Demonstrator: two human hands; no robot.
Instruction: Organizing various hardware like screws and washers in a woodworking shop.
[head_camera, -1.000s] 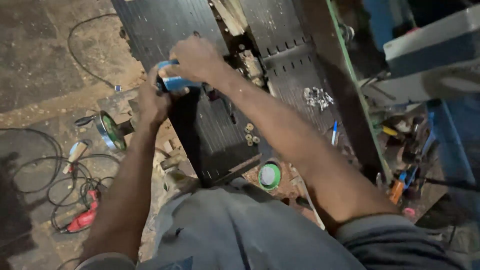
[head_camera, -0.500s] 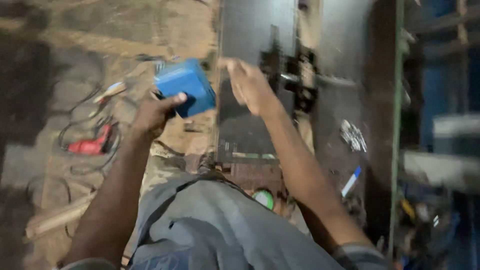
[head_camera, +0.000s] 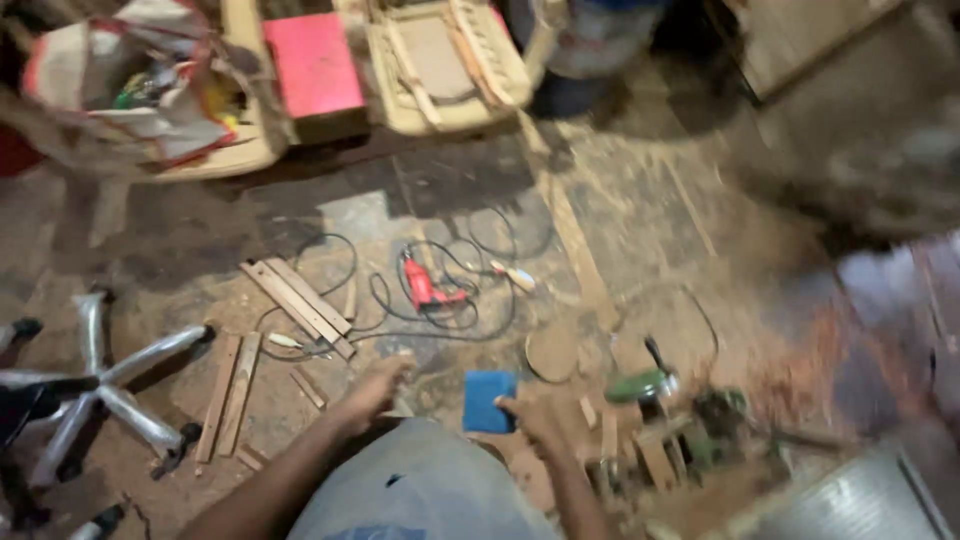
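A flat blue box (head_camera: 488, 400) hangs low over the dusty floor, just in front of my knee in grey trousers (head_camera: 420, 490). My right hand (head_camera: 542, 420) grips the box by its right edge. My left hand (head_camera: 372, 393) is a hand's width to the left of the box and apart from it. Its fingers are curled and blurred, and nothing shows in it.
A red power drill (head_camera: 424, 286) with a black cable lies on the floor ahead, next to wooden strips (head_camera: 300, 303) and a screwdriver (head_camera: 512, 276). A green angle grinder (head_camera: 640, 385) sits at the right, a chrome chair base (head_camera: 95, 385) at the left, and a red pad (head_camera: 315, 60) at the back.
The view has swung from the dark workbench down to the floor. The blue box has passed from my left hand to my right hand, and both hands have dropped lower.
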